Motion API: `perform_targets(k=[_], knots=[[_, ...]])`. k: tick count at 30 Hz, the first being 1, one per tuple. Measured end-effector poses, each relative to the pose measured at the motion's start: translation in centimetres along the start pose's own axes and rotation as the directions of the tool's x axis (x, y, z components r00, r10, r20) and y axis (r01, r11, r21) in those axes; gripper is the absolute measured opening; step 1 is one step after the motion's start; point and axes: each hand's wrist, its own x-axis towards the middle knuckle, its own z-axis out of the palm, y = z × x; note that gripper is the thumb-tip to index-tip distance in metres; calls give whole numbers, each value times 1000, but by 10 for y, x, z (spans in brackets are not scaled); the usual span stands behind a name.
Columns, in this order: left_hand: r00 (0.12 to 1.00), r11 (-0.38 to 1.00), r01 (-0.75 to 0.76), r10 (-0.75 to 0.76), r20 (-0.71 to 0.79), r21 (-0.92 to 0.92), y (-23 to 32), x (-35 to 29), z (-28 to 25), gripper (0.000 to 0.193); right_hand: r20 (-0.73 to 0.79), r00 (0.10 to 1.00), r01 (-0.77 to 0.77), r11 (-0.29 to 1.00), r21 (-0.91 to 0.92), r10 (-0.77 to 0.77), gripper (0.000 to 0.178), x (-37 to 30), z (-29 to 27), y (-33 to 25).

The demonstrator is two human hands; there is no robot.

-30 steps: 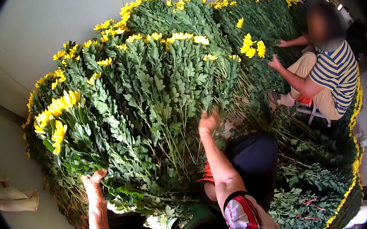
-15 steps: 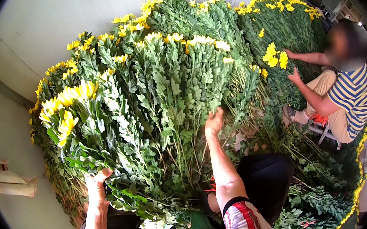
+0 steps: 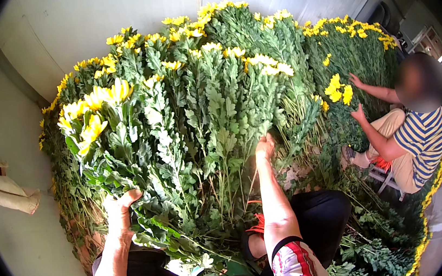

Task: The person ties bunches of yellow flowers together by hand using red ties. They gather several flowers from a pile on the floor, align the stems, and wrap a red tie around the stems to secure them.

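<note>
My left hand (image 3: 118,209) is closed around the stems of a bunch of yellow chrysanthemums (image 3: 103,151), its blooms tilted up and to the left. Leaves hide most of those fingers. Farther right, my right hand (image 3: 265,147) reaches into the big pile, fingers closed at the lower part of a leafy chrysanthemum stem (image 3: 261,109). Its fingertips are partly covered by leaves. Long green chrysanthemums with yellow heads (image 3: 216,92) lie side by side in front of both hands, blooms toward the wall.
A co-worker (image 3: 422,137) in a striped shirt sits on a low stool (image 3: 383,178) at the right, hands near yellow blooms (image 3: 338,91). A pale wall (image 3: 124,7) stands behind the pile. Loose stems (image 3: 372,219) and leaves cover the ground at right. Red ties (image 3: 256,224) lie by my foot.
The whole view has shifted a little, so the scene sits lower and to the right. My left hand still holds its bunch; my right hand stays at the same stem, fingers now more closed.
</note>
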Motion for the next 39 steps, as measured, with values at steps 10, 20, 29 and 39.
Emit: perform_targets(k=[10, 20, 29, 39], knots=[[999, 1000, -18, 18, -26, 7, 9, -16, -31, 36, 104, 773, 607, 682, -409, -626, 113, -96, 29, -110], [999, 999, -21, 19, -36, -43, 9, -6, -29, 44, -91, 848, 531, 834, 149, -523, 64, -66, 37, -42], [996, 998, 27, -31, -80, -52, 25, -16, -26, 46, -176, 790, 467, 762, -448, -588, 71, -64, 9, -101], [998, 995, 44, -48, -44, -90, 17, -6, -18, 51, 289, 821, 564, 778, -276, -492, 84, -114, 149, -165]])
